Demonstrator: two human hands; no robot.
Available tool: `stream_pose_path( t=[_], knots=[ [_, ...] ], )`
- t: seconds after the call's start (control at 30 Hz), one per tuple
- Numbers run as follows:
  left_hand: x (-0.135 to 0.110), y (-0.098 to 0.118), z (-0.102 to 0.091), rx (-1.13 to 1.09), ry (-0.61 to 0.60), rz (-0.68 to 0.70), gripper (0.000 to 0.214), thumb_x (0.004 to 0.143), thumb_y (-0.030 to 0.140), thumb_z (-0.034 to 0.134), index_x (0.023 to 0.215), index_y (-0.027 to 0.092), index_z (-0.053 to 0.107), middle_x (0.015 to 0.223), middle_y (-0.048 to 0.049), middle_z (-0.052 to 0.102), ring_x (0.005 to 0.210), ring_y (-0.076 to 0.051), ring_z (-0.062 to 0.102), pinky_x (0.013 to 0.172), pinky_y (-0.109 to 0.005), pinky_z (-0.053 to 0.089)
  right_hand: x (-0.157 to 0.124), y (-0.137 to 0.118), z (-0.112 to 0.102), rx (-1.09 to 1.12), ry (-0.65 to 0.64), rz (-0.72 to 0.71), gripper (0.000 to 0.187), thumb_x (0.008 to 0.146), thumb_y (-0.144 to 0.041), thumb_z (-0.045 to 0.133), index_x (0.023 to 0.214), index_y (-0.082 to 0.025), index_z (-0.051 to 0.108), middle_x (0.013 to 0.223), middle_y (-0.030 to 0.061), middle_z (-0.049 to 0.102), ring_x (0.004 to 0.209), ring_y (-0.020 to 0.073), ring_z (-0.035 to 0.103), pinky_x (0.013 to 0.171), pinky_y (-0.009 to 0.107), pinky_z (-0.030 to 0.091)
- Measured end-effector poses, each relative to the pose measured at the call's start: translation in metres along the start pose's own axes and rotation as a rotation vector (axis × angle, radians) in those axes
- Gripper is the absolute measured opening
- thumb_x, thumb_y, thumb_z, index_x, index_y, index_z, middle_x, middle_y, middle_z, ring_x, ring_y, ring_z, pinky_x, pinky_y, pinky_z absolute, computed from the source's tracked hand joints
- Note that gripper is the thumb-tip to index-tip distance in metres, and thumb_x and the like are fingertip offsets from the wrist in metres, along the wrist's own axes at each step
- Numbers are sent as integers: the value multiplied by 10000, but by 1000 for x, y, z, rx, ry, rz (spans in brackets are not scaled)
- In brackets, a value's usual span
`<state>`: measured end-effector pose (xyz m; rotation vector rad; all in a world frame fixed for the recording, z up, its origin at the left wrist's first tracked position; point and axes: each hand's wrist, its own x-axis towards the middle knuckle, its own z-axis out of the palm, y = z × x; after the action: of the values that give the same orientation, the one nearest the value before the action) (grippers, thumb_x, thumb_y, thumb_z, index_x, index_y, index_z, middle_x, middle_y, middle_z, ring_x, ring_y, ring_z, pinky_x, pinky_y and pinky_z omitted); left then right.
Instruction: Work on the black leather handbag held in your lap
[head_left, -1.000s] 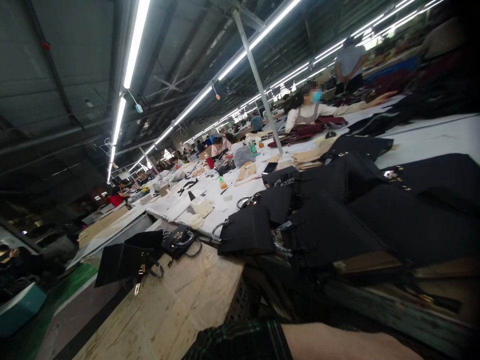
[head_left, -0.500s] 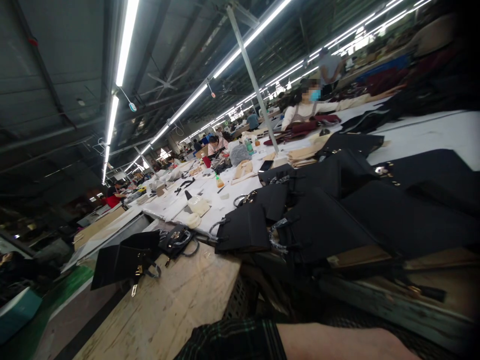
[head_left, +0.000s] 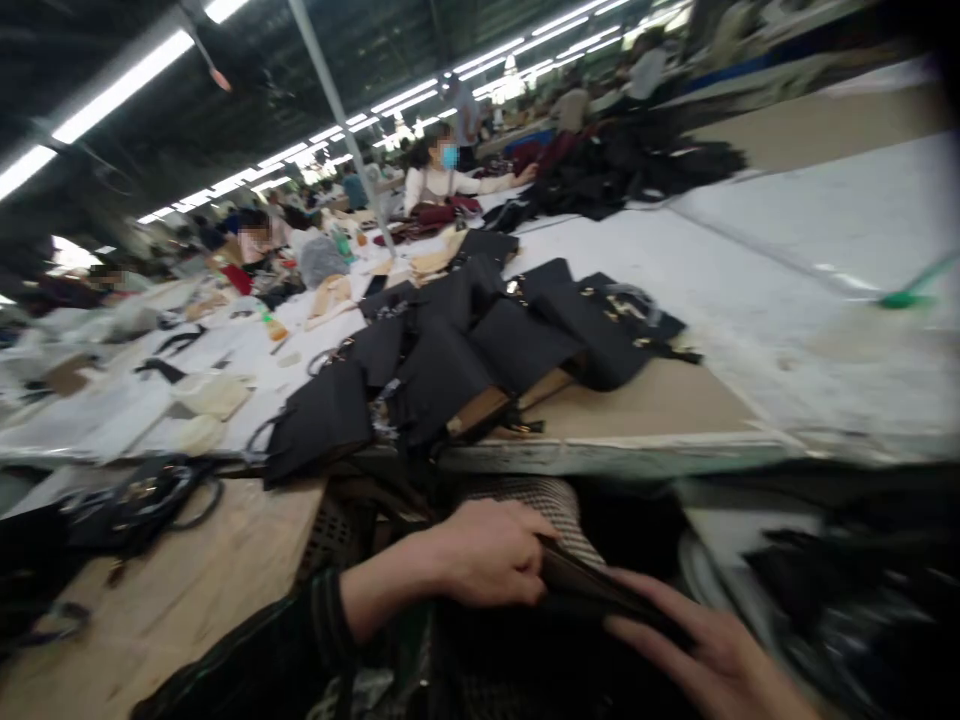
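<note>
A black handbag (head_left: 540,635) lies in front of me at the bottom, low over my lap. My left hand (head_left: 491,555) is closed on the far left end of its upper edge, fingers curled round the rim. At the right end my right hand (head_left: 701,640) pinches the same edge, thumb on one side and fingers on the other. A brownish inner strip shows along the rim between them. The bag's lower part is dark and its details are lost. Checked cloth (head_left: 559,505) shows just behind the rim.
Several black handbags (head_left: 442,380) lie overlapping on the long white table (head_left: 757,290) ahead. More bags with wrapped handles (head_left: 161,490) rest on a wooden board (head_left: 247,545) at left. Dark items in clear wrap (head_left: 862,600) sit at right. A co-worker (head_left: 439,180) reaches across the far side.
My view has swung right and down. Both hands now show on the black handbag; before, only a sleeve and forearm were visible at the bottom.
</note>
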<state>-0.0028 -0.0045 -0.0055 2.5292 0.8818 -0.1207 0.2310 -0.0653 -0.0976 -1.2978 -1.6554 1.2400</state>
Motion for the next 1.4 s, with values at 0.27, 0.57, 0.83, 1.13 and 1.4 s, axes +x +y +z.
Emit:
stream_pose_path(
  t=[0.27, 0.57, 0.83, 1.13, 1.4],
  knots=[
    [8, 4, 15, -8, 51, -413, 220, 830, 249, 579, 622, 184, 608, 870, -30, 722, 751, -210, 675, 665, -295, 452, -6, -13, -11, 153, -126, 126, 317, 939, -404, 627, 1228, -294, 698, 1049, -29, 747, 1007, 237, 679, 859, 260, 542],
    [1, -3, 7, -63, 141, -281, 53, 870, 221, 606, 830, 203, 578, 962, -21, 668, 858, -191, 632, 731, -273, 448, -7, -7, -12, 193, -110, 115, 277, 957, -380, 622, 1204, -287, 707, 992, -38, 744, 936, 202, 683, 818, 230, 519],
    [-6, -12, 4, -386, 137, -197, 117, 880, 326, 658, 839, 216, 658, 1065, 13, 681, 933, -155, 626, 862, -238, 442, -7, -2, -13, 209, -96, 151, 285, 955, -396, 618, 1195, -272, 710, 963, -30, 736, 924, 203, 672, 806, 231, 516],
    [1, -13, 17, -464, 261, -221, 169, 857, 197, 666, 694, 192, 622, 1023, 19, 685, 898, -134, 626, 822, -220, 432, -8, -4, -12, 205, -99, 179, 344, 947, -472, 594, 1170, -245, 723, 901, -8, 729, 887, 231, 669, 776, 262, 533],
    [5, -7, 17, -443, 295, -279, 185, 824, 159, 670, 658, 185, 591, 916, 17, 682, 841, -138, 618, 794, -228, 436, -7, -9, -8, 209, -54, 192, 303, 951, -451, 601, 1132, -257, 747, 967, -10, 753, 895, 216, 675, 768, 232, 524]
  ],
)
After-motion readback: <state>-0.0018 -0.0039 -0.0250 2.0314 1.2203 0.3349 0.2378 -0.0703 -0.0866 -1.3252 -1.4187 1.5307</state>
